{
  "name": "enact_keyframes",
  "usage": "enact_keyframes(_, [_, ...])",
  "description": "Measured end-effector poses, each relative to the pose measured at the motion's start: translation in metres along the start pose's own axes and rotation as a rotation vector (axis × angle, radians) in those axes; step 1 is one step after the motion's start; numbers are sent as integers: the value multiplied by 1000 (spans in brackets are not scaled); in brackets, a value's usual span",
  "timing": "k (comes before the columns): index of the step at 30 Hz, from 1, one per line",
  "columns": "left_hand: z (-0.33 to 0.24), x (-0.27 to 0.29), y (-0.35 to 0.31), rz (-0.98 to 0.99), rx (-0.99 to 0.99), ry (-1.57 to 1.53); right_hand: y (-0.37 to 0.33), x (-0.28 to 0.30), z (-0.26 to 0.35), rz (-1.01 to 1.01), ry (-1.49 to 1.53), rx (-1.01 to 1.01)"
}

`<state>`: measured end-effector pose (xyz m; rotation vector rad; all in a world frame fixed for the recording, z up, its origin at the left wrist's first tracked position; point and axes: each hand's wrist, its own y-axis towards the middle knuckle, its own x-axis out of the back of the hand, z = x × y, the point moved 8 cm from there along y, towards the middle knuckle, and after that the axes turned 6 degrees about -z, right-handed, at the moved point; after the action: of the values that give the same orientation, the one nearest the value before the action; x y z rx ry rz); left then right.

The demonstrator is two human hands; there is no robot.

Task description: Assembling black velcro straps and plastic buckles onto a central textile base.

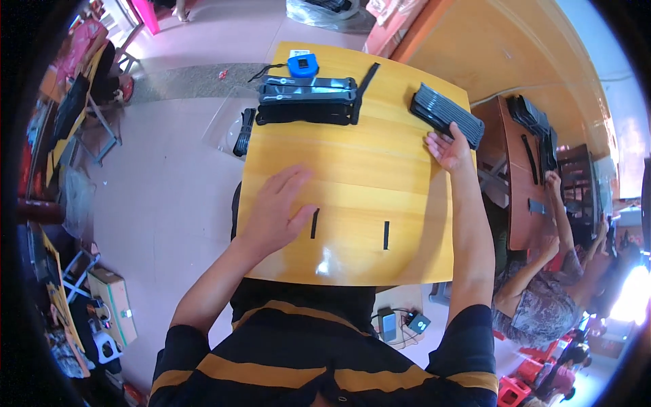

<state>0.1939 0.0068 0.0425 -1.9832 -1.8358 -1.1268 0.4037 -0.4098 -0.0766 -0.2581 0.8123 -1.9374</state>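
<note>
Over the left part of the yellow table (352,183), my left hand (271,214) is open, slightly blurred, with nothing in it. Close to its thumb lies a short black strip (314,225); a second short black strip (386,235) is further right. My right hand (449,150) is at the near edge of a stack of flat black bands (444,112) at the far right. Its thumb overlaps the stack, and its fingers are apart; whether it touches the stack I cannot tell. Another pile of black bands (308,96) lies at the far left, beside a long black strip (366,85).
A blue tape measure (302,66) with a cord sits behind the left pile. A bundled black cord (244,132) hangs by the table's left edge. Rightward, a co-worker's arm (556,197) reaches over a brown table (521,217) with black bands. Chargers (400,323) lie below the table.
</note>
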Motion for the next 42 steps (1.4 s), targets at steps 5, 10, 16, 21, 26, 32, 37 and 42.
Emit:
enact_keyframes(5, [42,9,-31,-127,133,35,-12,-17,-14,-2,-70,52])
enact_keyframes(10, [37,8,-35,-163,40,149,-64,-129,-26,149,-520,352])
enact_keyframes(16, [38,8,-31,-189,28,120,-31,-216,0,-126,-1317,680])
enact_keyframes(21, [38,10,-34,-208,36,97,-17,-239,-6,-100,-1557,670])
enact_keyframes(26, [32,11,-33,-224,-5,96,-9,-195,1,-157,-1426,684])
enact_keyframes(32, [40,12,-44,-267,-11,69,-123,-150,-31,254,-650,515])
enact_keyframes(37, [9,18,-50,-257,-28,-131,-227,-99,-65,495,-22,269])
enact_keyframes(42, [-96,30,-65,-200,-94,-532,-309,-70,-120,657,500,129])
